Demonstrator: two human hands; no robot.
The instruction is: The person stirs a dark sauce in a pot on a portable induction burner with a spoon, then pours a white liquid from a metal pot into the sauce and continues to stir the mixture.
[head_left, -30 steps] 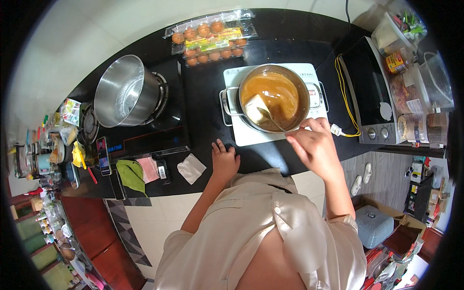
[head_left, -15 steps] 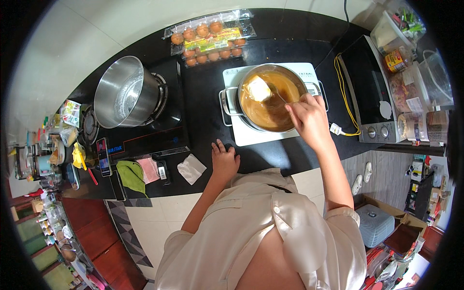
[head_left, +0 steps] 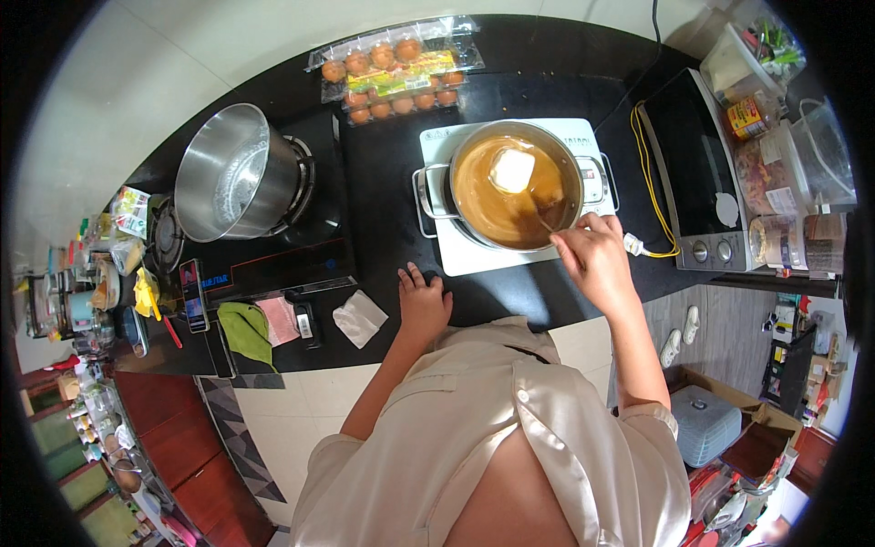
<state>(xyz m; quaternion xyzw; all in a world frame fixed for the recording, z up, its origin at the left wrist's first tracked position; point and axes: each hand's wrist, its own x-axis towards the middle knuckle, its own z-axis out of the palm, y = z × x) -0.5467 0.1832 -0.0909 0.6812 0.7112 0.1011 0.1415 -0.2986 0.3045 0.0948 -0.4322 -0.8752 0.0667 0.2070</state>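
A steel pot (head_left: 582,173) with side handles sits on a white portable cooktop (head_left: 469,262) and holds brown-orange liquid (head_left: 488,205). On the liquid's surface is a bright, squarish white patch (head_left: 512,170); whether it is a solid lump or glare I cannot tell. My right hand (head_left: 592,255), at the pot's near right rim, is closed round the thin handle of a metal utensil (head_left: 544,221). The utensil's far end is hidden in the liquid. Left of the cooktop, my left hand (head_left: 425,299) rests flat on the black counter, fingers spread, holding nothing.
A large steel pot (head_left: 235,173) stands on the gas stove at left. Clear cartons of brown eggs (head_left: 392,77) lie behind. A microwave (head_left: 693,164) with a yellow cable (head_left: 645,205) stands at right. Near the front edge lie a white napkin (head_left: 360,319), green cloth (head_left: 246,335) and phone (head_left: 194,296).
My right hand has come nearer to me and slightly right, its utensil shifting with it. The white patch in the pot now appears farther right and squarer. My left hand has stayed put.
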